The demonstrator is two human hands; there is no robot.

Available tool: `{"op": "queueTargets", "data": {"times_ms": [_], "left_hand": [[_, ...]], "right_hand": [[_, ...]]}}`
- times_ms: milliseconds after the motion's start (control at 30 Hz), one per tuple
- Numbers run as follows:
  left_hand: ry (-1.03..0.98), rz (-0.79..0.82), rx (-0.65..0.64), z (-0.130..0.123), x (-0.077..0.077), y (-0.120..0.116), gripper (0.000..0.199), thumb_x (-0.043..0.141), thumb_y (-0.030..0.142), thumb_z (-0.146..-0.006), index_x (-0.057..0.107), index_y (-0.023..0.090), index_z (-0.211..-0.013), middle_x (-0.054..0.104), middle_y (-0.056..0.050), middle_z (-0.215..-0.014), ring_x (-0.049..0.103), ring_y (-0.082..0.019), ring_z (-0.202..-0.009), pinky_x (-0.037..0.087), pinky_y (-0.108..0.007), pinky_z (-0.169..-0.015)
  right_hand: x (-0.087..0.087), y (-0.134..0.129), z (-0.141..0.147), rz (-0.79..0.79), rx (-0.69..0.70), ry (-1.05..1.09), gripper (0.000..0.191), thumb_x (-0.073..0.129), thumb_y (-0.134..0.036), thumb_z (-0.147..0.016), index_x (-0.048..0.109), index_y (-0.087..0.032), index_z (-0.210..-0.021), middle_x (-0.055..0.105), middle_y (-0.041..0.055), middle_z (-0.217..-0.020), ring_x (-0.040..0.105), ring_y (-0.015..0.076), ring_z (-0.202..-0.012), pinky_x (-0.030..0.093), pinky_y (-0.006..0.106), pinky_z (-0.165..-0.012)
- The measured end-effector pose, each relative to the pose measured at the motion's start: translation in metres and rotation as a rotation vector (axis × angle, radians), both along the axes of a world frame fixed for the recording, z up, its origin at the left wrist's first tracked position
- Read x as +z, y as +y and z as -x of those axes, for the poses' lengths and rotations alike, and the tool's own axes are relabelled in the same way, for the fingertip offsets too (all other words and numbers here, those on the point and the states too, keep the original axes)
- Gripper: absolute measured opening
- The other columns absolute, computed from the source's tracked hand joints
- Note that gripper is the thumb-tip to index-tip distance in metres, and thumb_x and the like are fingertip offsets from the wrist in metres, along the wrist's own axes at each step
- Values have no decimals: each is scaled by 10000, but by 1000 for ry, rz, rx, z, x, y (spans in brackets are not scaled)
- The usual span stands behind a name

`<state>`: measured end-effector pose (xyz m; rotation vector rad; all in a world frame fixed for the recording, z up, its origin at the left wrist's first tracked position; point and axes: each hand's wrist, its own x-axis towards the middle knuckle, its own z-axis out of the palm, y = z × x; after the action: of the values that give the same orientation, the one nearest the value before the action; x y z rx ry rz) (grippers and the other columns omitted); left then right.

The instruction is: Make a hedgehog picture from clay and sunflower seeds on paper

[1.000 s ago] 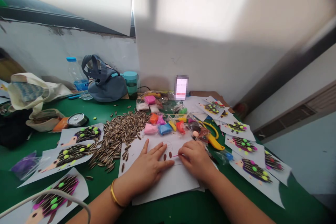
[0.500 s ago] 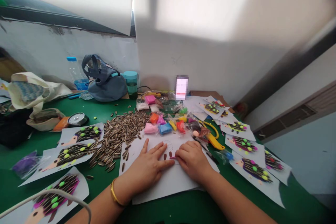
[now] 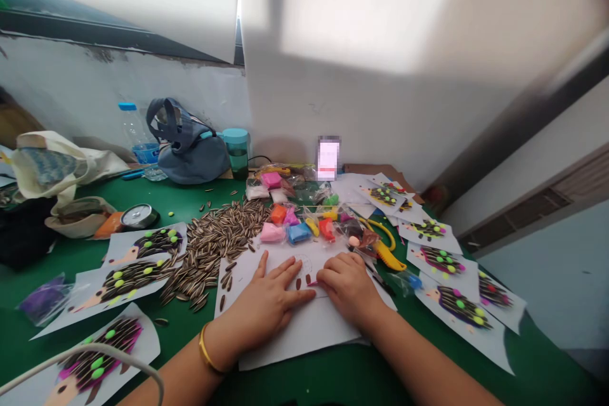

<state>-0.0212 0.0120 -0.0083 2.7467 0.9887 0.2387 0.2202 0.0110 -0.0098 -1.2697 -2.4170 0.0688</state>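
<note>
On a white sheet of paper point(image 3: 276, 352) my left hand point(image 3: 269, 298) lies flat with its fingers spread, a yellow bangle at its wrist. My right hand point(image 3: 349, 285) is closed at the sheet's right side, its fingertips pinched at a thin strip of pink clay point(image 3: 311, 283) against the paper. Two small brown clay pieces point(image 3: 299, 283) sit between the hands. Behind them is a faint round drawing point(image 3: 303, 263), partly covered by my left fingers. Several sunflower seeds point(image 3: 222, 302) lie along the sheet's left edge.
A heap of sunflower seeds point(image 3: 209, 247) lies left. Bagged coloured clay point(image 3: 299, 233) and a yellow-handled tool point(image 3: 391, 257) lie behind the sheet. Finished hedgehog pictures point(image 3: 461, 311) flank both sides. A cup point(image 3: 236, 152), blue bag point(image 3: 195, 155) and phone point(image 3: 328, 158) stand by the wall. A cable point(image 3: 118, 358) crosses front left.
The view has shifted very slightly. Both hands keep almost the same place on the paper, with the right fingertips still at the pink clay.
</note>
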Motion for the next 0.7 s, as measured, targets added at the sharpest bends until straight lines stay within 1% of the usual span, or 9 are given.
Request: {"op": "queueTargets", "data": {"times_ms": [200,400,533,600,667,700], "left_hand": [[-35,-36,-7,1,-2,0,541,563,169,-908,527,453,-1368,374,-48,-1578,367,-344,-1428,32,-719,-1140],[0,-31,-15,0,2,1,560,560,144,-910,513,455,-1373,401,-99,-1557,380,-356,-1420,113,-760,-1102],[-8,-11,-5,-1,5,0,572,567,109,-900,520,454,-1353,423,-106,-1541,397,-350,-1411,128,-765,-1093],[-51,15,25,-1,6,1,486,586,134,-902,563,407,-1303,458,-94,-1518,427,-327,-1394,116,-738,-1119],[-121,55,72,0,7,2,389,641,194,-883,590,331,-1244,520,-87,-1466,465,-302,-1367,92,-697,-1157],[-158,70,101,0,7,3,388,669,216,-865,582,297,-1234,556,-88,-1428,485,-291,-1350,76,-673,-1175]], "right_hand": [[1,0,1,-11,-15,-13,77,685,-177,-892,673,-241,-852,674,5,-852,516,182,-869,254,369,-837],[1,-1,2,-14,-23,-9,69,661,-190,-898,673,-241,-853,672,7,-849,519,185,-867,252,374,-841],[4,-2,3,23,-31,43,95,626,-177,-905,671,-230,-841,671,10,-829,531,184,-856,264,367,-848],[6,-4,3,48,-40,75,99,617,-163,-898,664,-222,-834,670,10,-821,535,184,-849,272,361,-845],[8,-5,3,60,-40,92,96,617,-153,-887,660,-219,-833,668,9,-819,535,184,-846,276,358,-841],[8,-6,4,60,-34,95,94,617,-151,-884,660,-219,-835,667,7,-819,534,184,-845,276,357,-839]]}}
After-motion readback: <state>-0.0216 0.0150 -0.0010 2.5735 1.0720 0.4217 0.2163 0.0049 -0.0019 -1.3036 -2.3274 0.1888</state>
